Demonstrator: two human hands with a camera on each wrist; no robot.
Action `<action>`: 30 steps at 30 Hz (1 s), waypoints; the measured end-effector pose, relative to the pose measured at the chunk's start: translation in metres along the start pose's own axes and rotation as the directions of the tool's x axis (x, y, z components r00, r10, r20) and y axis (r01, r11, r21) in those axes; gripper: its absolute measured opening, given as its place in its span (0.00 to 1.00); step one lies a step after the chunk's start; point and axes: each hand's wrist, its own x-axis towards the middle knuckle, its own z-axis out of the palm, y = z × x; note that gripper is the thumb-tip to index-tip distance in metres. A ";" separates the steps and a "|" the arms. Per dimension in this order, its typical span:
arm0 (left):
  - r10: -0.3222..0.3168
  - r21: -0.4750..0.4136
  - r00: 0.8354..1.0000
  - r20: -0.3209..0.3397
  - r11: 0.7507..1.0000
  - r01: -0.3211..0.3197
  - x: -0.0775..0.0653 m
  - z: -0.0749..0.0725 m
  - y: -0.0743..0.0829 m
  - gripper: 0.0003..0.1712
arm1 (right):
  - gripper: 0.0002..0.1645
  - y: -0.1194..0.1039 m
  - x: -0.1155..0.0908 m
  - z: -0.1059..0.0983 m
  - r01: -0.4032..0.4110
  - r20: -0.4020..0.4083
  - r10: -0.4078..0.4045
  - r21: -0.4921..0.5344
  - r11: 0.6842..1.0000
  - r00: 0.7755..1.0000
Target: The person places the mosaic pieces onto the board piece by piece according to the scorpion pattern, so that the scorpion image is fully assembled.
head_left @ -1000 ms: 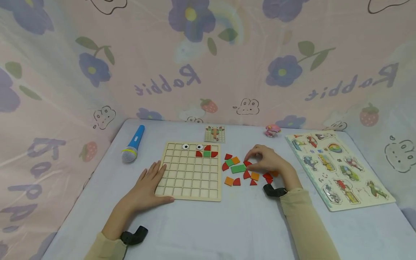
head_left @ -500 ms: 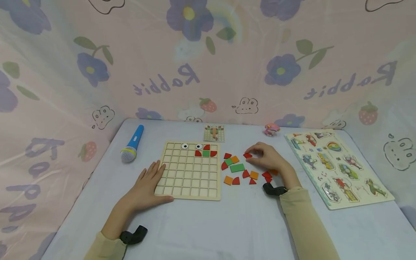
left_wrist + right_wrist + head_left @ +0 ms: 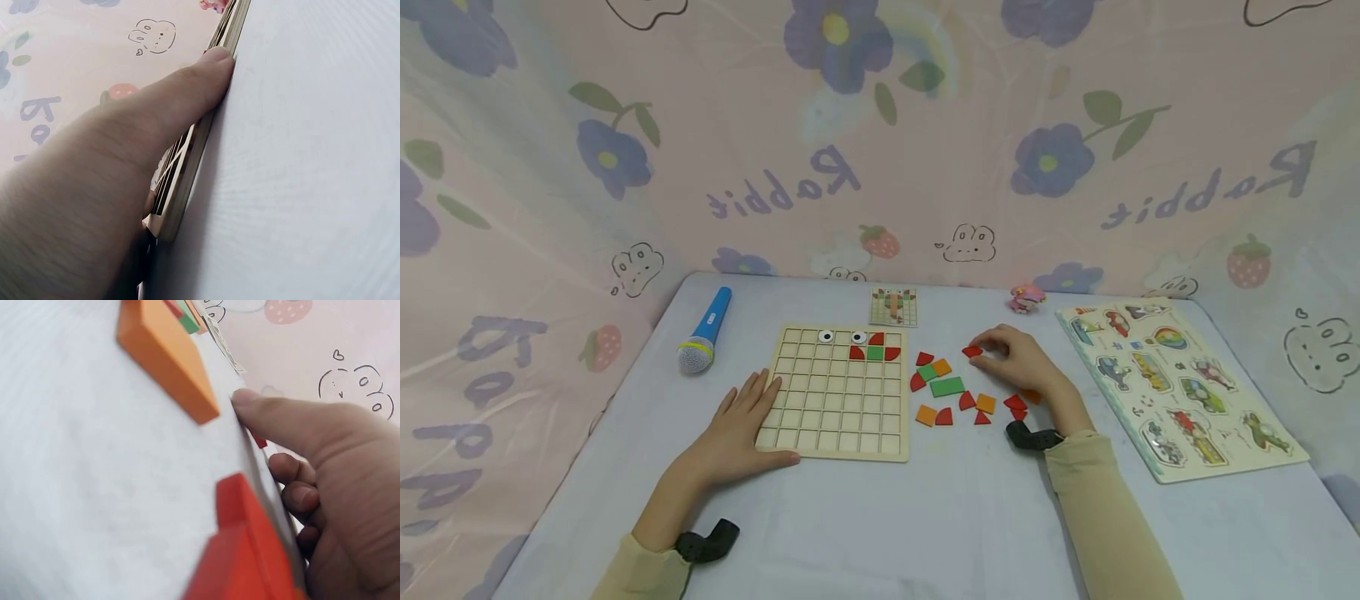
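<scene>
A wooden grid board [image 3: 846, 417] lies on the white table. Its upper rows hold two eye discs, a green square [image 3: 876, 353] and several red pieces. My left hand [image 3: 730, 446] rests at the board's front left corner, fingers spread along the left side; in the left wrist view the thumb [image 3: 194, 87] lies against the edge. Right of the board, my right hand [image 3: 1022, 362] pinches a red quarter-round piece [image 3: 972, 352] between thumb and finger. The thumb mostly hides that red piece [image 3: 260, 442] in the right wrist view.
Loose red, orange and green pieces, including a green rectangle [image 3: 947, 387], lie between board and right hand. A pattern card [image 3: 893, 307] is behind the board. A toy microphone [image 3: 706, 333] lies left, a pink figurine [image 3: 1026, 298] at the back, and a picture puzzle [image 3: 1180, 392] right.
My right hand has taken the red quarter-round piece from beside the green rectangle and moved it slightly away from me, toward the back. The left hand has stayed on the board.
</scene>
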 end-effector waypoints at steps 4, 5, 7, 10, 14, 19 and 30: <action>-0.001 0.002 1.000 0.001 1.000 0.001 0.000 0.000 0.000 0.73 | 0.15 0.000 0.000 0.000 0.008 -0.019 -0.008 -0.009 1.000 1.000; -0.001 0.003 1.000 0.000 1.000 0.001 0.000 0.000 0.000 0.73 | 0.15 -0.001 0.000 0.000 0.008 -0.022 -0.008 -0.010 1.000 1.000; 0.001 -0.001 1.000 -0.002 1.000 -0.001 0.001 0.000 0.001 0.73 | 0.15 -0.002 -0.001 -0.001 0.001 -0.028 -0.001 -0.005 1.000 1.000; 0.008 -0.008 1.000 -0.006 1.000 -0.008 0.001 0.001 0.001 0.73 | 0.16 -0.003 -0.001 -0.002 -0.022 -0.036 0.022 0.009 1.000 0.999; -0.002 -0.007 1.000 -0.001 1.000 0.002 0.002 0.001 0.002 0.74 | 0.17 -0.005 -0.001 -0.003 -0.049 -0.041 0.050 0.025 0.999 0.998; -0.013 -0.008 1.000 0.010 1.000 0.013 0.002 0.001 0.001 0.74 | 0.18 -0.010 0.001 -0.005 -0.051 -0.050 0.052 0.022 0.998 0.997; -0.001 -0.001 1.000 -0.010 1.000 0.001 0.000 0.002 -0.001 0.74 | 0.19 -0.086 0.011 0.005 -0.047 -0.088 0.051 0.045 0.998 0.995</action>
